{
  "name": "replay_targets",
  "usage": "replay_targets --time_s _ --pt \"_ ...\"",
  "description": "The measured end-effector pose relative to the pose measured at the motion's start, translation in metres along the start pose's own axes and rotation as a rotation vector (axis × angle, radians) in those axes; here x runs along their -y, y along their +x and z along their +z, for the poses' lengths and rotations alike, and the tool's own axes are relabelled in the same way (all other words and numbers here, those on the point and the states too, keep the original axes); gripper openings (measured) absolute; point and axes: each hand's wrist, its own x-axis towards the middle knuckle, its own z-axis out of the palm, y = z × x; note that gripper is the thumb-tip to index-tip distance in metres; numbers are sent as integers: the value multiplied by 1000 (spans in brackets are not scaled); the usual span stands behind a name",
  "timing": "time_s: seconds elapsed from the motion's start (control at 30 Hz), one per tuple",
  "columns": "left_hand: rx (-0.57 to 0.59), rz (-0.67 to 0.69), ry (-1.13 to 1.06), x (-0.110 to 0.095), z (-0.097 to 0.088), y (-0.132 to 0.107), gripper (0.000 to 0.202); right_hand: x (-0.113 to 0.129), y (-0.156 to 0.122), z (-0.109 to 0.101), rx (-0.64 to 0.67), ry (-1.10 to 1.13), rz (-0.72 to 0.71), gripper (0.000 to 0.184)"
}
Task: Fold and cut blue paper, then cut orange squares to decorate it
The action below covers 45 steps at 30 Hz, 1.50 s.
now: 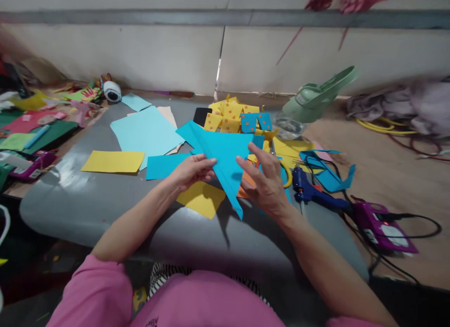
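I hold a folded blue paper sheet [220, 158] above a low grey table [87, 200]. It is creased into a long pointed shape whose tip hangs toward me. My left hand [191, 170] pinches its left edge with the fingers closed on the paper. My right hand [265, 179] grips its right side, thumb on top and fingers curled behind. Under the paper lie a yellow paper piece [201, 199] and an orange scrap [246, 184].
Light blue sheets [146, 130] and a yellow sheet [113, 161] lie to the left. A pile of dotted yellow and blue folded pieces [234, 118] sits behind. A blue glue gun [309, 191], cables, a purple device [383, 226] and a green stapler-like tool [316, 95] are on the right.
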Motion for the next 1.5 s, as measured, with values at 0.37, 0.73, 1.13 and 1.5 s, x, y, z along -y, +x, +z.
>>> replay_targets --time_s 0.37,0.73,1.13,1.5 --pt "99 74 106 10 1 1 40 3 -3 2 -22 -153 -216 31" --pt "-33 214 101 10 7 2 49 13 -1 -6 66 -91 -304 30" --pt "-2 205 237 12 10 -3 43 11 3 -8 295 463 -88 55" --pt "233 194 557 39 21 -16 29 5 14 -9 120 675 841 49"
